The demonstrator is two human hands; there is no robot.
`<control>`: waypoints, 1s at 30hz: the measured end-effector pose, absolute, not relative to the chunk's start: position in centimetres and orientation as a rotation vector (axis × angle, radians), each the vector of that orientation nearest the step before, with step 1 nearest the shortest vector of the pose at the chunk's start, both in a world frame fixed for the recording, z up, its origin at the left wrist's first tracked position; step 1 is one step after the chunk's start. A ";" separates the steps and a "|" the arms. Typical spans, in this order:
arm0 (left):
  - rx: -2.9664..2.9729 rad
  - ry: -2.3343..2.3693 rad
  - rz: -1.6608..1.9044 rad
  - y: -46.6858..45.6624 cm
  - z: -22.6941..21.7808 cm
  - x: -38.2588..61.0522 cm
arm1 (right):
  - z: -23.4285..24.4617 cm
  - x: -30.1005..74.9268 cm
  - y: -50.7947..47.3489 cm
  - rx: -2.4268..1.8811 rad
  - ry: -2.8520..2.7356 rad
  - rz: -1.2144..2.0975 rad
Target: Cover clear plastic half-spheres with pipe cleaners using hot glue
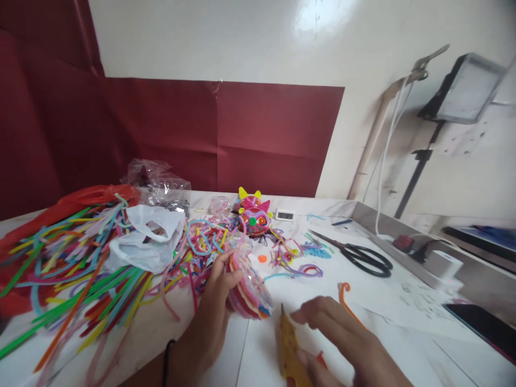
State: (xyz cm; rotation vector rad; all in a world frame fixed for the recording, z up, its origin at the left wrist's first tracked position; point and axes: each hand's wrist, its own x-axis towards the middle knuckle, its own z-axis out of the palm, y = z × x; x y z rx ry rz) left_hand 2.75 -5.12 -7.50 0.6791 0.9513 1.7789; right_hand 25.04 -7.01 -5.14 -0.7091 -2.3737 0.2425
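Observation:
My left hand (221,293) is closed on a clear plastic bag (250,279) that holds a stack of pink, red, orange and blue sheets. A dark band circles that wrist. At the lower middle lies a yellow tool (291,344) with a dark pointed tip, somewhat blurred. My right hand (342,333) is beside it, fingers apart and bent, with the thumb against or just over the tool's side; contact is hard to judge. An orange pipe cleaner (344,295) with a curled end lies behind my right hand.
Pipe cleaners (80,258) in many colours and a white plastic bag (147,236) cover the left side. Behind stand decorated animal-face figures (253,215) and a small digital display (284,215). Black-handled scissors (358,255), a phone (484,328) and a white plug (443,266) are at right.

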 end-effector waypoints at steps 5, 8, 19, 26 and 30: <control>0.789 1.036 1.785 -5.8 -6.9 3.0 | -3.3 21.3 -6.7 -0.862 -2.287 0.512; 0.870 1.101 1.823 -6.0 -6.9 3.1 | -3.3 20.0 -6.4 -0.907 -2.247 0.601; 0.931 1.132 1.793 -6.3 -7.2 3.2 | -3.9 19.0 -6.0 -0.808 -2.091 0.684; 0.957 1.143 1.791 -6.3 -7.3 3.3 | -3.4 18.8 -6.1 -0.809 -2.108 0.705; 0.906 1.159 1.791 -6.0 -7.5 3.2 | -3.2 18.9 -6.0 -0.786 -2.104 0.731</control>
